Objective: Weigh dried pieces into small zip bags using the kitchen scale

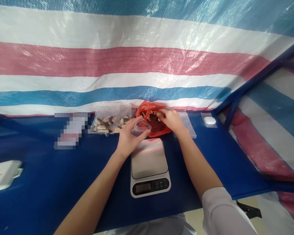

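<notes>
Counter (pixel 46 195), blue-covered: contents as listed.

Red plastic bag (pixel 147 109): 1, open at the mouth, holding pale dried pieces (pixel 144 114) on a dark mass.

Left hand (pixel 129 138): closed on 1 small clear plastic bag (pixel 140 128), which is held against the red bag's mouth.

Right hand (pixel 170 121): fingers (pixel 161 113) pinched at the same mouth, apparently on the pieces; grip partly hidden.

Step in hand: pieces are being handled at the red bag, with both hands at its mouth.

Also present: 1 digital kitchen scale (pixel 149 166), just below the hands; 1 larger clear bag (pixel 105 122) of similar pieces, just left of the red bag; 1 flat clear sleeve (pixel 187 125), beside the right hand; 1 white power strip (pixel 2 174); 1 striped tarpaulin (pixel 112 62), behind.
</notes>
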Demonstrator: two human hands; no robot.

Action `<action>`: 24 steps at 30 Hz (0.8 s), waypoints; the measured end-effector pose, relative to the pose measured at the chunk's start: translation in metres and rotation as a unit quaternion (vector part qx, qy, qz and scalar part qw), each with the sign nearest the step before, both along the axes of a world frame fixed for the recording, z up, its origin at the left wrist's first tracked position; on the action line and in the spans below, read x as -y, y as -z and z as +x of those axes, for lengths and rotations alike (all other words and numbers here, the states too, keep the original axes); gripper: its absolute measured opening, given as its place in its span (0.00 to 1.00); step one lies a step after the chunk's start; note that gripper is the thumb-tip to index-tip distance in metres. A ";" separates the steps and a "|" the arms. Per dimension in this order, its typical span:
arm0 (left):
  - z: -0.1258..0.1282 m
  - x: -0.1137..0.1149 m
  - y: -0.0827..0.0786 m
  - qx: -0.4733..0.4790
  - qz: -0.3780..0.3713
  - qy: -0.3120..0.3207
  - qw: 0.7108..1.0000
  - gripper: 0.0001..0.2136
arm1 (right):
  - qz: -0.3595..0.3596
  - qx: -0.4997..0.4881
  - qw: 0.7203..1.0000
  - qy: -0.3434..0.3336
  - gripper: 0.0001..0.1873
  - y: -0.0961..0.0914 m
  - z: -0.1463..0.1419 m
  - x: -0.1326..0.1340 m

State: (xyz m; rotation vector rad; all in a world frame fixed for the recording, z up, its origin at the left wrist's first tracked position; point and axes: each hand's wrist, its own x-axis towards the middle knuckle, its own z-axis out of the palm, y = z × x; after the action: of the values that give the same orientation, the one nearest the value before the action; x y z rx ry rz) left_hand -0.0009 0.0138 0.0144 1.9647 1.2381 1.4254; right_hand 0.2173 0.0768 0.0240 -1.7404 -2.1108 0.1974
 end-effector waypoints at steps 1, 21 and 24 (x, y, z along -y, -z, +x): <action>0.000 0.000 0.000 0.001 0.004 0.001 1.000 0.23 | -0.002 0.001 1.000 0.000 0.15 0.000 0.000 0.000; -0.002 0.000 0.005 -0.006 0.021 0.007 1.000 0.23 | -0.028 -0.087 0.995 -0.034 0.14 0.003 -0.004 0.000; -0.002 0.001 0.004 -0.007 0.024 0.011 1.000 0.22 | -0.059 -0.080 0.994 -0.035 0.19 0.004 -0.005 0.001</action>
State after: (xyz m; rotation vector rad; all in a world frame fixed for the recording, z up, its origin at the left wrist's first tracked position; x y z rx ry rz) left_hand -0.0030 0.0130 0.0100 2.0164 1.1947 1.4463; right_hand 0.2119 0.0761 0.0203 -1.6562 -2.0819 0.4728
